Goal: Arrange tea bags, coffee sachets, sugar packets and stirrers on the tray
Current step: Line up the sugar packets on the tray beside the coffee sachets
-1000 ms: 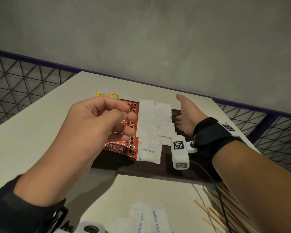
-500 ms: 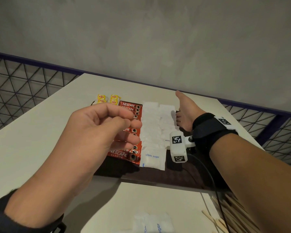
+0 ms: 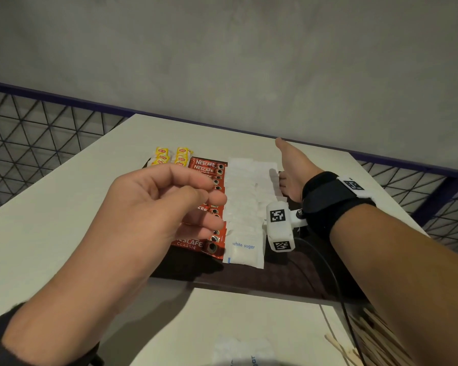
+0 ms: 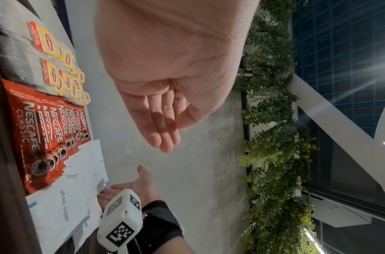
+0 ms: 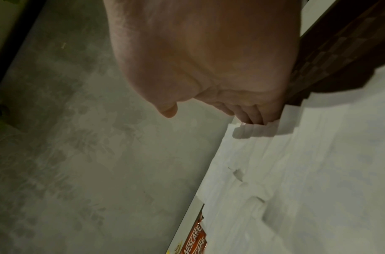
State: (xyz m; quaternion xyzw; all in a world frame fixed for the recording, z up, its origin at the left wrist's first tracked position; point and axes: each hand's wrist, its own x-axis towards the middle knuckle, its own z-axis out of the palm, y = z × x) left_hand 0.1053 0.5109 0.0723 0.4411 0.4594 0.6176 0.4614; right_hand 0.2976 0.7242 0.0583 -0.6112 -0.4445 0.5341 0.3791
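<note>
I see the dark brown tray [image 3: 283, 281] on the white table [image 3: 50, 220], loaded in rows: yellow Lipton tea bags [image 3: 171, 155] at the far left corner, red Nescafe Classic coffee sachets [image 3: 209, 170] overlapping in a column just right of them, then white sugar packets [image 3: 245, 220] in two overlapping columns, the nearest one reading "white sugar". My right hand [image 3: 292, 171] is down at the right edge of the sugar packets, thumb sticking up toward the wall, fingers [image 5: 250, 114] extended with their tips on the packet edge; the right wrist view shows them touching the paper, nothing gripped. My left hand [image 3: 154, 207] hovers above the coffee sachets, off the tray; fingers loosely bent and thumb near the index finger, and the left wrist view [image 4: 165, 110] shows the palm empty. A black strap [image 3: 331, 199] with a white tagged camera block [image 3: 279, 227] sits on the right wrist, cable trailing toward me. Near edge of the table: a few more sugar packets [image 3: 245, 352], blurry, and a pile of wooden stirrers [image 3: 365, 342] at the lower right, both off the tray. Grey wall behind, wire mesh fencing [image 3: 37, 133] either side.
</note>
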